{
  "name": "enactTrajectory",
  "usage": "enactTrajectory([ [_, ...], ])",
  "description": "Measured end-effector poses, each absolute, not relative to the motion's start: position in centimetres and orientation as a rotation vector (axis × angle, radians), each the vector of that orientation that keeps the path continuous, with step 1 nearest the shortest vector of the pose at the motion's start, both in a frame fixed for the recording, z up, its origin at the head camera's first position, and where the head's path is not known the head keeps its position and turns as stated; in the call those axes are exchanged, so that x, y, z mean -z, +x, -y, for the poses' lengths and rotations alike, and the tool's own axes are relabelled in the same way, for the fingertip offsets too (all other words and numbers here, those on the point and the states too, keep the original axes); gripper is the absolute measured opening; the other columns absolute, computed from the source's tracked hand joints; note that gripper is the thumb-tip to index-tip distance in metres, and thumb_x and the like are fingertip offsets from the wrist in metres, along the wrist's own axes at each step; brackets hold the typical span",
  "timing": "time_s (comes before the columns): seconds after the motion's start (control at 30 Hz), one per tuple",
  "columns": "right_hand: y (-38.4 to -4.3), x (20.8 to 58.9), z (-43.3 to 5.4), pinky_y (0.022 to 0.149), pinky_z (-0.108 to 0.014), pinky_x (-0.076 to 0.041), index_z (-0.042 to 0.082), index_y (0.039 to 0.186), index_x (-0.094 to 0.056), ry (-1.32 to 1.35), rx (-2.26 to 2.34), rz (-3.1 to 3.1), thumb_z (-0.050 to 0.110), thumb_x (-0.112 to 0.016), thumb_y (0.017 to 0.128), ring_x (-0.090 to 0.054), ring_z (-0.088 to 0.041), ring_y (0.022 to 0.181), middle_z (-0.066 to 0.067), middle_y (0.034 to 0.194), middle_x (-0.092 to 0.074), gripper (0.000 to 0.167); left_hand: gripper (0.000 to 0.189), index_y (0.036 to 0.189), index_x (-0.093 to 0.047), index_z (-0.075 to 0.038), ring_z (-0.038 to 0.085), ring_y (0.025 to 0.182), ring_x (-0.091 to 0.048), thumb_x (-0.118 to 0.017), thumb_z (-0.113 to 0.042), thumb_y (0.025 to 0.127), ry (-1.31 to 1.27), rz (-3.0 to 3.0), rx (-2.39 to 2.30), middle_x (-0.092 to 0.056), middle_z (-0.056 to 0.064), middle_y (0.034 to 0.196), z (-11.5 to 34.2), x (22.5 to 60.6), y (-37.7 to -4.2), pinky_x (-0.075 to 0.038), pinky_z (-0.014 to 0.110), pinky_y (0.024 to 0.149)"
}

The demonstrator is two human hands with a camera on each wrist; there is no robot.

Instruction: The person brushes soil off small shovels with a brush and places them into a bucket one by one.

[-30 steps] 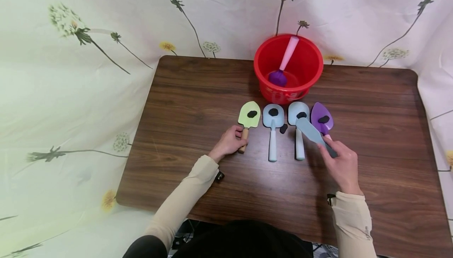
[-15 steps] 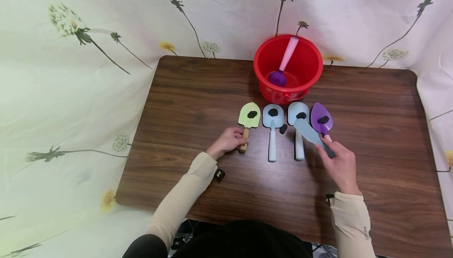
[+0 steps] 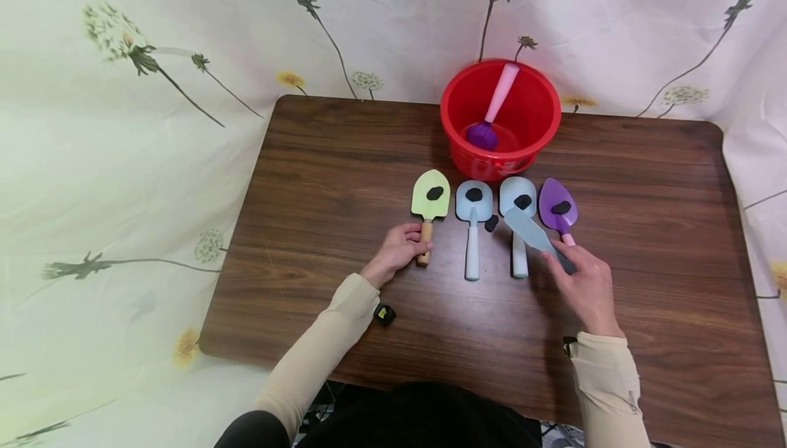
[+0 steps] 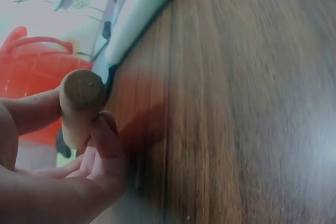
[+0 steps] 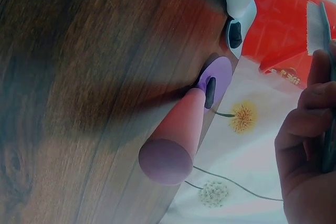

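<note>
My left hand (image 3: 396, 251) pinches the wooden handle of a small pale-green shovel (image 3: 421, 203), and a black lump (image 3: 435, 193) lies on its blade. In the left wrist view the round end of the wooden handle (image 4: 83, 90) faces the camera between thumb and fingers. My right hand (image 3: 585, 284) grips a grey-blue brush (image 3: 527, 229) with pale bristles (image 5: 316, 29), seen in the right wrist view. The brush overlaps a light-blue shovel (image 3: 512, 190) bearing a black lump (image 3: 523, 201). Right of it lies a purple shovel (image 3: 551, 192) with a pink handle and another lump (image 3: 561, 207).
Another light-blue shovel (image 3: 473, 243) with a black lump (image 3: 474, 194) lies between the hands. A loose black lump (image 3: 491, 223) is on the wooden table (image 3: 332, 182) beside it. Behind stands a red bucket (image 3: 486, 166) with a pink-handled purple shovel (image 3: 501, 93) leaning inside, before a floral backdrop (image 3: 393, 18).
The green shovel in my left hand has shifted slightly towards the back and left, its lump turning with it. My right hand has drifted a little left and forward with the brush.
</note>
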State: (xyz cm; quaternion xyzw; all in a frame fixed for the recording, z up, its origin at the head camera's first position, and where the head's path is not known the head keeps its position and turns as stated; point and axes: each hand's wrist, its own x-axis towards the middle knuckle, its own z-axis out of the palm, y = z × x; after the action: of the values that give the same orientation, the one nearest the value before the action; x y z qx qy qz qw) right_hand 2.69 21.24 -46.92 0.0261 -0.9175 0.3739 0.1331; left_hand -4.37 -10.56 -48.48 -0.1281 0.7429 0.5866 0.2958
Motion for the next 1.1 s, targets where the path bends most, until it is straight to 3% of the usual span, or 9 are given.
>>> enactTrajectory([
  [0.13, 2.4, 46.9, -20.9, 0.073, -0.005, -0.038, -0.001, 0.106, -0.072, 0.135, -1.12, 2.656, 0.002, -0.077, 0.078, -0.066, -0.031, 0.076, -0.019, 0.097, -0.073, 0.029, 0.054, 0.136, -0.046, 0.008, 0.012, 0.085, -0.059, -0.066, -0.002, 0.087, -0.337, -1.917, -1.583, -0.061, 0.02, 0.115, 10.4, 48.1, -4.2, -0.05, 0.02, 0.074],
  [0.33, 1.5, 46.9, -19.8, 0.06, -0.015, -0.038, 0.002, 0.105, -0.073, 0.295, -1.255, 2.611, 0.001, -0.079, 0.076, -0.05, -0.013, 0.069, -0.009, 0.082, -0.071, 0.03, 0.053, 0.134, -0.047, 0.008, 0.013, 0.088, -0.06, -0.067, -0.003, 0.087, -0.286, -1.858, -1.572, -0.061, 0.022, 0.12, 10.0, 47.1, -3.6, -0.052, 0.023, 0.078],
  [0.47, 0.9, 46.8, -18.8, 0.062, -0.015, -0.042, 0.004, 0.107, -0.073, 0.368, -1.31, 2.626, 0.0, -0.08, 0.075, -0.05, -0.006, 0.069, -0.007, 0.084, -0.071, 0.034, 0.052, 0.132, -0.048, 0.006, 0.013, 0.086, -0.061, -0.068, -0.004, 0.086, -0.242, -1.859, -1.537, -0.062, 0.019, 0.116, 9.9, 46.5, -3.3, -0.053, 0.023, 0.076],
  [0.67, 0.1, 46.5, -17.5, 0.061, -0.013, -0.043, 0.004, 0.108, -0.073, 0.468, -1.343, 2.646, 0.001, -0.08, 0.075, -0.052, -0.006, 0.068, -0.006, 0.087, -0.072, 0.034, 0.049, 0.129, -0.053, 0.002, 0.013, 0.084, -0.062, -0.071, -0.008, 0.085, -0.183, -1.871, -1.484, -0.064, 0.014, 0.109, 9.9, 45.9, -2.8, -0.053, 0.031, 0.084],
  [0.77, -0.3, 46.4, -16.9, 0.06, -0.012, -0.041, 0.004, 0.107, -0.073, 0.517, -1.364, 2.644, 0.002, -0.079, 0.077, -0.051, -0.006, 0.067, -0.004, 0.085, -0.071, 0.031, 0.049, 0.128, -0.054, 0.002, 0.012, 0.084, -0.062, -0.072, -0.01, 0.084, -0.161, -1.878, -1.465, -0.065, 0.013, 0.107, 9.8, 45.7, -2.5, -0.052, 0.029, 0.083],
  [0.9, -0.6, 46.1, -16.3, 0.058, -0.02, -0.043, 0.004, 0.106, -0.073, 0.571, -1.349, 2.656, 0.003, -0.08, 0.075, -0.052, -0.01, 0.066, -0.004, 0.082, -0.07, 0.031, 0.052, 0.128, -0.053, 0.002, 0.013, 0.085, -0.062, -0.074, -0.013, 0.083, -0.137, -1.89, -1.43, -0.065, 0.012, 0.107, 9.9, 45.5, -2.2, -0.05, 0.024, 0.079],
  [1.1, -1.1, 45.6, -15.7, 0.069, -0.036, -0.054, 0.005, 0.109, -0.073, 0.644, -1.337, 2.711, 0.007, -0.08, 0.077, -0.068, -0.018, 0.082, -0.009, 0.096, -0.075, 0.033, 0.056, 0.131, -0.052, 0.001, 0.014, 0.091, -0.062, -0.075, -0.015, 0.083, -0.133, -1.894, -1.388, -0.066, 0.013, 0.112, 9.9, 45.3, -1.9, -0.05, 0.028, 0.085],
])
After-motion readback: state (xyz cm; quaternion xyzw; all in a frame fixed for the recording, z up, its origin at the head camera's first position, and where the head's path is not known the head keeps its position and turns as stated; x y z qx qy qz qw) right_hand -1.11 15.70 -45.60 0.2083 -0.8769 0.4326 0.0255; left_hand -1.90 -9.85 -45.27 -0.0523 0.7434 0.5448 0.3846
